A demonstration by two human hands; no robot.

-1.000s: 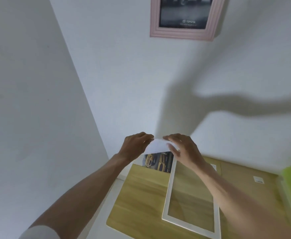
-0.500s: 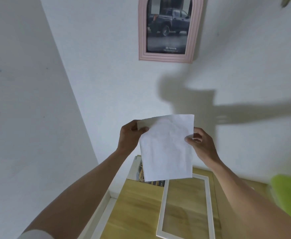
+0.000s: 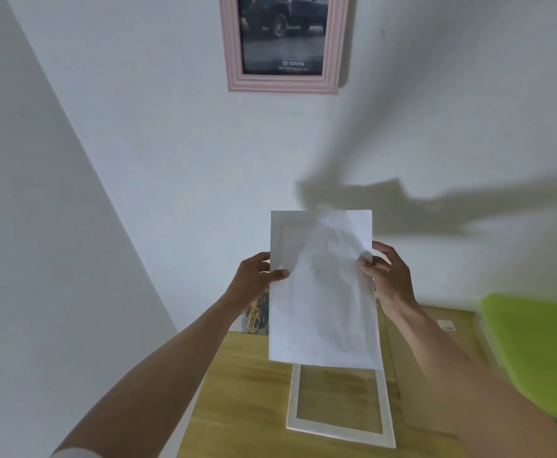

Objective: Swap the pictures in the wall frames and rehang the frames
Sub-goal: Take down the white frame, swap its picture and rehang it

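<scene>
Hands gripped white sheet (image 3: pixel 323 292) upright over white frame (image 3: pixel 339 434): left hand (image 3: pixel 254 279) pinching left edge, right hand (image 3: pixel 389 276) pinching right.

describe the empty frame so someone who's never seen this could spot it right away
Start at the wooden table standing against the white wall. The white frame lies flat on it, below the white sheet held in both hands. Unlike the pink frame hanging on the wall with a truck picture, it is empty, the wood showing through.
</scene>
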